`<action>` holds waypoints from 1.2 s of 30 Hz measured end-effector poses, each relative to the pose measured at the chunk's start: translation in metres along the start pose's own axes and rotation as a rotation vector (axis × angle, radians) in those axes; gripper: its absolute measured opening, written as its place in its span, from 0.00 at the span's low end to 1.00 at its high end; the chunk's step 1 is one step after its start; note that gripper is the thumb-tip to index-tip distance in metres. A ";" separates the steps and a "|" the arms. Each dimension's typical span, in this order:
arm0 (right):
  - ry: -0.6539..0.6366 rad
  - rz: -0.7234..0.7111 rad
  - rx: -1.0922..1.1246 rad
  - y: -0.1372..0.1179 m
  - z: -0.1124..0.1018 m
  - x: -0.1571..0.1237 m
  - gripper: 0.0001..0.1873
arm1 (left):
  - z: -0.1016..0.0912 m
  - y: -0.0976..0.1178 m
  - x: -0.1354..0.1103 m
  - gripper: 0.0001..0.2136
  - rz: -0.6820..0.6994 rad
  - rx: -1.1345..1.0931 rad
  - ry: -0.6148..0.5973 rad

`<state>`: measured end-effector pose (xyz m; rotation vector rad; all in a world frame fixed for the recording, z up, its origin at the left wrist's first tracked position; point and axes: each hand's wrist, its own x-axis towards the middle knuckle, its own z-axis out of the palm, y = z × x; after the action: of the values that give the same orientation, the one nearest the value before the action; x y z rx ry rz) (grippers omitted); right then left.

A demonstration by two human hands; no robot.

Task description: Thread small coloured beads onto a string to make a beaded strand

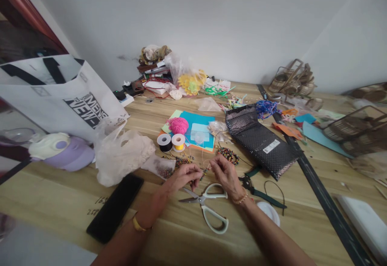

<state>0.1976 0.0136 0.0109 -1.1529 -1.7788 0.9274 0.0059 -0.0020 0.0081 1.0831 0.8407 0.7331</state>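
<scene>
My left hand [183,176] and my right hand [224,172] meet over the wooden table [169,237], both pinching a thin cord with small beads [205,172] strung between their fingertips. White-handled scissors [208,205] lie just in front of my hands. A pile of dark mixed beads [228,154] sits just beyond my right hand, and more beads in a clear bag [169,166] lie by my left hand. Black and yellow thread spools [171,141] stand further back.
A black phone [116,206] lies at the near left beside a crumpled plastic bag [121,153]. Green-handled pliers [254,185], a black bubble mailer [260,139], a pink yarn ball [178,125], coloured paper sheets, a tote bag [69,96] and wicker baskets [356,129] crowd the table.
</scene>
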 end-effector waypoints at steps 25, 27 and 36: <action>-0.018 -0.047 -0.050 -0.006 0.004 -0.005 0.13 | 0.001 -0.016 0.007 0.10 -0.016 -0.144 0.097; -0.018 -0.048 -0.045 -0.006 0.004 -0.004 0.13 | 0.002 -0.016 0.008 0.09 -0.033 -0.191 0.104; -0.022 -0.049 -0.029 -0.004 0.005 -0.005 0.12 | 0.003 -0.011 0.007 0.12 -0.076 -0.342 0.153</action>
<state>0.1930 0.0074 0.0113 -1.1164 -1.8350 0.8917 0.0132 -0.0009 -0.0028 0.6931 0.8440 0.8674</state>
